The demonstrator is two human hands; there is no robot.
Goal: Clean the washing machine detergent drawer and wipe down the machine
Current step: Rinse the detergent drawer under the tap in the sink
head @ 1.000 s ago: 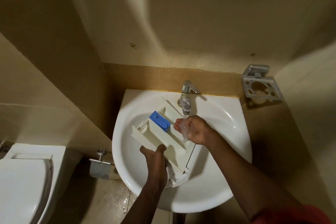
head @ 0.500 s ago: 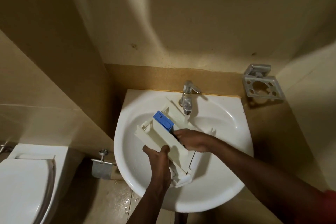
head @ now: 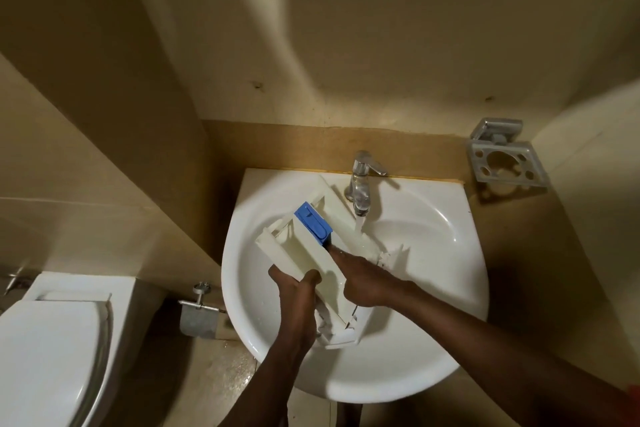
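1. Rinsing step: detergent drawer (head: pixel 298 247) tilted in the sink (head: pixel 450 288) beside the tap (head: pixel 362 180) stream; left hand (head: pixel 298 291) grips its edge, right hand (head: pixel 363 282) rubs inside, fingers straight
2. Next likely needs turning it under the water

The drawer (head: pixel 305 251) lies slanted in the sink (head: pixel 434 282), its far end beside the tap (head: pixel 361 180) at the sink's back edge. Left of the sink hangs a paper holder (head: pixel 198 316), with a toilet (head: pixel 46 350) farther left. A rack (head: pixel 507 163) hangs behind the sink's right corner.
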